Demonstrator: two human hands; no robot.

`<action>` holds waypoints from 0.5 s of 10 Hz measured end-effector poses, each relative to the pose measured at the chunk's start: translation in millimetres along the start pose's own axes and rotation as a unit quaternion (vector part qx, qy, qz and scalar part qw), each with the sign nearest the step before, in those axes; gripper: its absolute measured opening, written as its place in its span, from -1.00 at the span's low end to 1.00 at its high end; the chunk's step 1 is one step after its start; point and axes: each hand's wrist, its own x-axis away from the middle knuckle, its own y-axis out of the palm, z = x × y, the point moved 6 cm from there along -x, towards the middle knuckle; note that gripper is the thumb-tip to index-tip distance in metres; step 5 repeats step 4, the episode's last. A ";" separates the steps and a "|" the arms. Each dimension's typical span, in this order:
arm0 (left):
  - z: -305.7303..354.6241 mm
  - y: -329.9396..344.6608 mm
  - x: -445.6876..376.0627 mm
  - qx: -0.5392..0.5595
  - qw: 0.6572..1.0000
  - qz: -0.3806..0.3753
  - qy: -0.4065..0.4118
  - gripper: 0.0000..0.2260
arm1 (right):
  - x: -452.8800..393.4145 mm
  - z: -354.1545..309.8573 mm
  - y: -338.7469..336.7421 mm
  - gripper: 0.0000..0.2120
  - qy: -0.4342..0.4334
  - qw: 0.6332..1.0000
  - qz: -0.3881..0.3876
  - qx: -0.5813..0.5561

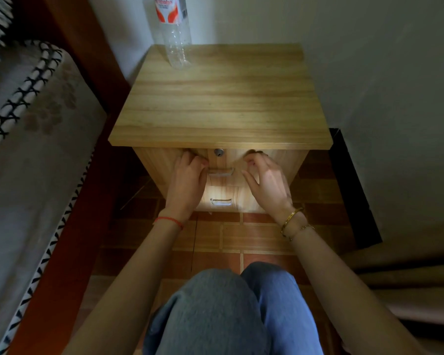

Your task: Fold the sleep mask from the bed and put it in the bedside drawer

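Note:
A light wooden bedside cabinet [221, 98] stands in front of me. Its top drawer front [226, 158], with a round keyhole and a metal handle [221, 171], sits flush under the tabletop. My left hand [186, 180] rests on the drawer front left of the handle, fingers curled at the drawer's upper edge. My right hand [265, 180] is on the right side, fingers bent and spread against the front. A lower drawer handle [221, 201] shows between my wrists. No sleep mask is visible.
An empty clear plastic bottle [176, 32] stands at the back left of the cabinet top. The bed [31, 155] with a patterned cover and dark wooden frame lies to the left. The white wall is close on the right. My knees in jeans are below.

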 end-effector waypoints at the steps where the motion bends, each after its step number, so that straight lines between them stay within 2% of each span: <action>1: -0.1 0.3 3.9 -0.004 1.000 -0.011 0.008 -0.79 | 2.1 -0.4 0.7 -0.73 0.003 1.000 -0.007 0.007; 2: 0.4 -2.0 9.2 -0.006 0.999 -0.034 -0.004 -0.75 | 3.5 -0.3 0.8 -0.67 0.026 0.999 -0.027 0.014; 5: 0.5 -24.5 27.4 0.014 1.000 -0.005 0.003 -0.74 | 17.5 4.5 -9.3 -0.61 0.034 0.999 -0.005 -0.008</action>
